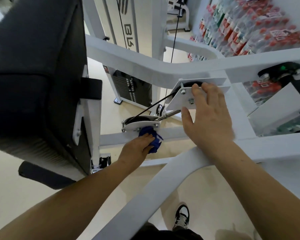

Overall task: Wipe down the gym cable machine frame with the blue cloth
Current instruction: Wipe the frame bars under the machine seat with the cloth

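Note:
The white cable machine frame [171, 70] fills the view, with a low crossbar [173, 132] running across the middle. My left hand [137, 148] presses a bunched blue cloth [150, 135] onto that crossbar, just below a pulley bracket [139, 124]; its fingers lie over the cloth and the thumb wraps its lower edge. My right hand [210, 116] is higher, fingers spread and straight, resting against a white pulley plate [182, 99] with bolts. A black cable [152, 106] runs between the two pulleys.
A large black padded seat [36, 80] stands at the left, close to my left arm. A weight stack [132, 87] sits behind. Shelves of red-capped bottles [246, 25] fill the upper right. A curved white frame tube [145, 196] crosses under my arms; my shoe [181, 217] is on the beige floor.

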{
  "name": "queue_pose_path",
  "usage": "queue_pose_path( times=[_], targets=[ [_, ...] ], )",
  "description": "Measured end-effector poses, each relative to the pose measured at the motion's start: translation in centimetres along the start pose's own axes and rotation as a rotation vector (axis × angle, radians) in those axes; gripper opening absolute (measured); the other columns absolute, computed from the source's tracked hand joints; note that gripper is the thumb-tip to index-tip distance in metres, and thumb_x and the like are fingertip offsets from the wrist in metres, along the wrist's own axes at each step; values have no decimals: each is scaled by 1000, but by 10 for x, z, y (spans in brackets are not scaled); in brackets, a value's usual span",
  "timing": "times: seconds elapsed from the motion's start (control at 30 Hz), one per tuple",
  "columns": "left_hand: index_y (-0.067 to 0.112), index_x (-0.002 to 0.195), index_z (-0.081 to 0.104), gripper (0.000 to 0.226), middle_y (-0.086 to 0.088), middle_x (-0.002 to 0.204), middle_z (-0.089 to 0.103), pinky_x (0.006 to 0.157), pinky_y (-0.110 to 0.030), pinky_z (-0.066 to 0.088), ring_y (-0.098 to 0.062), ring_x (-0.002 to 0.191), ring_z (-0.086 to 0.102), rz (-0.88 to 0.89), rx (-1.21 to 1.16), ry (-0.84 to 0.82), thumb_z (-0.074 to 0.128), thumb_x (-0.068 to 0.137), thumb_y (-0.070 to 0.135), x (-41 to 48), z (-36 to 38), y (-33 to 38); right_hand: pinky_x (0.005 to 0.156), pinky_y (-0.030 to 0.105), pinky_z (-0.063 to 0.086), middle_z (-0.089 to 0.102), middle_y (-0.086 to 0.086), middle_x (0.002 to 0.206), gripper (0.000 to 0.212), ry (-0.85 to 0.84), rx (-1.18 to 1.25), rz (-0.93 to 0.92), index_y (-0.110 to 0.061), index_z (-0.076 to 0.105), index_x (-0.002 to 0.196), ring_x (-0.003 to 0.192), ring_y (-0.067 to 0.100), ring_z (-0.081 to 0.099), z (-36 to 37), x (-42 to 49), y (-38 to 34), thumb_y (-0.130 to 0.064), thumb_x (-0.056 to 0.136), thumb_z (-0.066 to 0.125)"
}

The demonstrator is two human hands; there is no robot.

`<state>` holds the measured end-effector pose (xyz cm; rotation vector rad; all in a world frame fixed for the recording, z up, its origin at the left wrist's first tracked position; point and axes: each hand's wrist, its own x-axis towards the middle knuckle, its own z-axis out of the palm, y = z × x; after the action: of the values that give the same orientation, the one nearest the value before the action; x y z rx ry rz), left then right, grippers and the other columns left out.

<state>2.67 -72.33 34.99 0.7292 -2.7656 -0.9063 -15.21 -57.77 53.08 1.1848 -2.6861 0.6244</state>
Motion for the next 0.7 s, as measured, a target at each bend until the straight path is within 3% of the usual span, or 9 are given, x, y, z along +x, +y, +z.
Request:
queue_pose_path(
  times=[0.1,0.23,0.37,0.5,0.57,0.7],
  targets=[
    [35,132,64,32,9,128,68,93,-19,43,-16,115,62,-68,-57,29,58,101,27,3,-4,13,126,49,20,29,16,160,71,-19,52,54,-6,31,156,152,34,18,7,-4,-23,-39,98,54],
    [28,136,64,37,3,136,65,102,-22,42,-20,124,60,-109,-109,45,61,100,21,-14,-13,1,127,42,8,23,13,165,73,-32,-25,-27,-12,23,161,156,31,11,14,-7,-21,-41,99,50],
    [23,139,61,40,0,138,64,105,-24,43,-19,126,59,-180,-100,123,62,99,15,-42,-34,-31,127,44,15,28,16,162,71,13,-27,-32,-9,28,159,154,33,15,14,-7,-20,-37,99,52],
    [19,143,57,43,-1,151,52,113,-43,44,-27,134,54,-333,-150,176,60,101,11,-63,-42,-51,125,50,22,30,20,160,71,13,-94,-40,-5,27,158,153,37,18,14,-8,-28,-36,99,52],
    [18,141,59,41,-2,151,51,119,-36,36,-21,142,46,-349,-111,204,59,101,11,-56,-38,-41,124,52,25,32,22,158,72,22,-133,-41,-4,28,156,151,39,21,13,-7,-29,-37,98,53],
    [20,141,59,40,-2,148,55,115,-29,35,-18,142,45,-286,-41,183,58,102,18,-40,-34,-22,124,52,24,35,23,156,70,40,-138,-63,-2,32,154,149,40,24,13,-6,-29,-36,98,55]
  ],
)
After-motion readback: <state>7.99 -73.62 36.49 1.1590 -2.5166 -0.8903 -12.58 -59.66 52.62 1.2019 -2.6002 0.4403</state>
